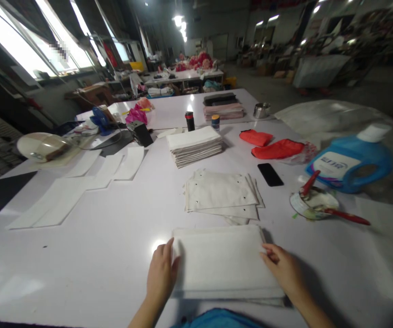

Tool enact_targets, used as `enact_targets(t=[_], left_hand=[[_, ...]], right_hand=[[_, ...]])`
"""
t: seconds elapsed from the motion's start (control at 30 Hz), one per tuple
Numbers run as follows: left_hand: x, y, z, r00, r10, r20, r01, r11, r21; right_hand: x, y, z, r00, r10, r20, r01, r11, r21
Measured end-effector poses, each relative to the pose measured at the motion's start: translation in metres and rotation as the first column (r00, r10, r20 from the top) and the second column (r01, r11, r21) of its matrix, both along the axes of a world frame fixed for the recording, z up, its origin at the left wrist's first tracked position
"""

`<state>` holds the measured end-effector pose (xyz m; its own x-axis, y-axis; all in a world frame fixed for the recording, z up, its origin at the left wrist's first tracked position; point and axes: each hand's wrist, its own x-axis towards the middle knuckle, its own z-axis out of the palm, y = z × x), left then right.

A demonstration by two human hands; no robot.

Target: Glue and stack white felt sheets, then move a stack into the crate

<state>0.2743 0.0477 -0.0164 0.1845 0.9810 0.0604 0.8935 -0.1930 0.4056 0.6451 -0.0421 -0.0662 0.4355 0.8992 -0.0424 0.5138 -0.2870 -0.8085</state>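
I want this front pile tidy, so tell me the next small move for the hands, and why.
Probably slide the right hand down to the near right corner of the front white stack and nudge its lower layers in: they jut out unevenly there, and that hand is already at the right edge, with the left hand at the left.

The top white sheet hides most of the layers beneath, the bottom edge crops the blue cloth, and the jug bears illegibly blurred lettering.
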Motion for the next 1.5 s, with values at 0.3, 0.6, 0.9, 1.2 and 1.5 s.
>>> enact_targets(t=[0.3, 0.6, 0.9, 1.2, 1.5], left_hand=[[0.067, -0.017, -0.007, 0.869, -0.438, -0.23, 0.462, 0.885, 0.062], [0.066, -0.011, -0.015, 0.841, -0.508, -0.185, 0.501, 0.861, -0.087], [0.033, 0.014, -0.013, 0.845, -0.502, -0.185, 0.495, 0.865, -0.088], [0.027, 0.016, -0.017, 0.861, -0.476, -0.181, 0.484, 0.875, -0.001], [0.017, 0.101, 0.012, 0.949, -0.026, 0.313, 0.052, 0.996, -0.074]], right_hand=[[-0.001, -0.001, 0.007, 0.948, 0.109, 0.3, -0.128, 0.991, 0.047], [-0.09, 0.035, 0.019, 0.538, 0.326, 0.777, -0.569, 0.821, 0.051], [-0.06, 0.034, -0.007, 0.56, 0.351, 0.75, -0.535, 0.845, 0.003], [-0.046, 0.022, -0.006, 0.69, 0.274, 0.67, -0.371, 0.929, 0.003], [0.041, 0.108, 0.022, 0.918, 0.206, 0.339, -0.244, 0.967, 0.074]])
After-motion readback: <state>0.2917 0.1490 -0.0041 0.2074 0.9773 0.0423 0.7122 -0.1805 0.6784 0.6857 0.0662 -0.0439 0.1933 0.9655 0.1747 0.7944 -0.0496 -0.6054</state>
